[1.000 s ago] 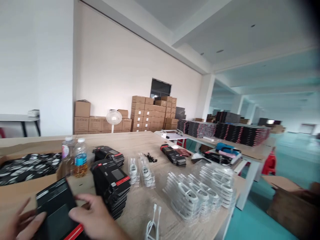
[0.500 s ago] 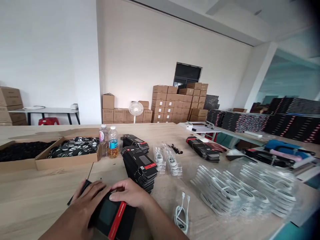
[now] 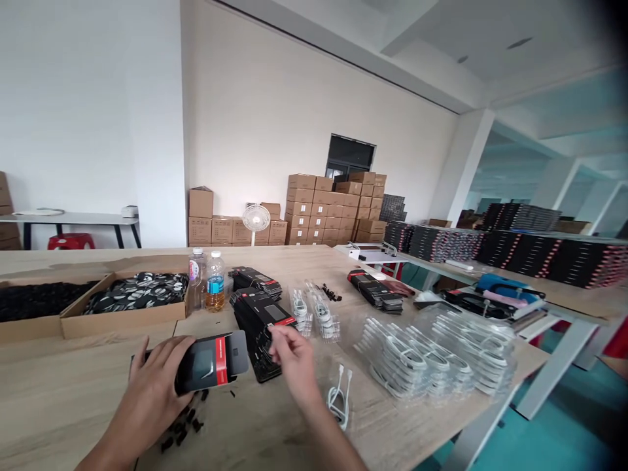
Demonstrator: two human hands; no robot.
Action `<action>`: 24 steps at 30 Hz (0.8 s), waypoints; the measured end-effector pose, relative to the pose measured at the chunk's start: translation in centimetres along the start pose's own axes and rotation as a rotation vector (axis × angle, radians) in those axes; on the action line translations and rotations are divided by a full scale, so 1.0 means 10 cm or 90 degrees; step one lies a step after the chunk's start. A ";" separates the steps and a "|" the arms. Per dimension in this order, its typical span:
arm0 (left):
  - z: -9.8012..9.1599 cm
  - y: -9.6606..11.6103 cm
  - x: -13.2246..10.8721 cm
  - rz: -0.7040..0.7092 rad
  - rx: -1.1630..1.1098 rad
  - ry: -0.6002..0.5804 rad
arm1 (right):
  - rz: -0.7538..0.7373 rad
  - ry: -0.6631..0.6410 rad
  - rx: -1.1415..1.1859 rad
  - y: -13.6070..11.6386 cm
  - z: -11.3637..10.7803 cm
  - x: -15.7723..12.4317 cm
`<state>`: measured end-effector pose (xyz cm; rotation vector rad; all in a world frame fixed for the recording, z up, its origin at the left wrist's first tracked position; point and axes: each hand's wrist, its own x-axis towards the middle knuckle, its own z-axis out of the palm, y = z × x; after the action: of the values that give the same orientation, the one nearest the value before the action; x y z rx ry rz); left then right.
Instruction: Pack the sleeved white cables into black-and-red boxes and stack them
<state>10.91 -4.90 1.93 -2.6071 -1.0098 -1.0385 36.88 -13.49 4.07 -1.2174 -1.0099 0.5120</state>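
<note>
My left hand [image 3: 159, 376] is wrapped around a black cardboard box [image 3: 201, 363] with a red stripe and a dark window, raised above the table. The box's end flap stands open at its right end. My right hand [image 3: 294, 366] is just right of that end, thumb and fingertips pinched together; whatever is between them is too small to make out. Behind these fingers rises a stack of flattened black boxes [image 3: 260, 311]. A loose white coiled cable [image 3: 338, 399] lies on the table by my right forearm. Small black pieces [image 3: 181, 428] are scattered below the held box.
Bagged white cables [image 3: 392, 353] are piled on the right, with smaller bagged ones [image 3: 321, 314] mid-table. Another bundle of black boxes [image 3: 375, 291] lies farther back. Two bottles [image 3: 214, 284] stand beside a carton of black-and-white pieces [image 3: 137, 294]. The table's edge [image 3: 471, 422] runs along the right.
The box has been lifted and turned, and its end flap now shows open. My right hand has left the box and moved right. The view has shifted right.
</note>
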 end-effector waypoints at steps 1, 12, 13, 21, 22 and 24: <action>-0.01 0.02 0.00 0.002 -0.012 -0.006 | -0.012 -0.007 -0.027 -0.06 -0.21 -0.04; -0.05 0.34 0.02 0.063 -0.119 -0.097 | -0.192 -0.491 -1.061 -0.31 -1.70 -0.13; -0.05 0.35 0.01 0.067 -0.121 -0.106 | -0.210 -0.510 -1.065 -0.29 -1.67 -0.12; 0.01 0.32 -0.06 0.082 -0.098 -0.097 | -0.105 -0.442 -0.881 -0.57 -1.35 -0.06; 0.02 0.33 -0.06 0.084 -0.098 -0.096 | -0.080 -0.410 -0.851 -0.58 -1.30 -0.07; 0.03 0.36 -0.06 0.087 -0.101 -0.092 | -0.058 -0.356 -0.808 -0.60 -1.20 -0.10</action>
<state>13.10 -7.84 1.62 -2.8695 -0.7919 -0.9449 45.50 -22.40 9.16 -2.1696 -1.9985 0.0689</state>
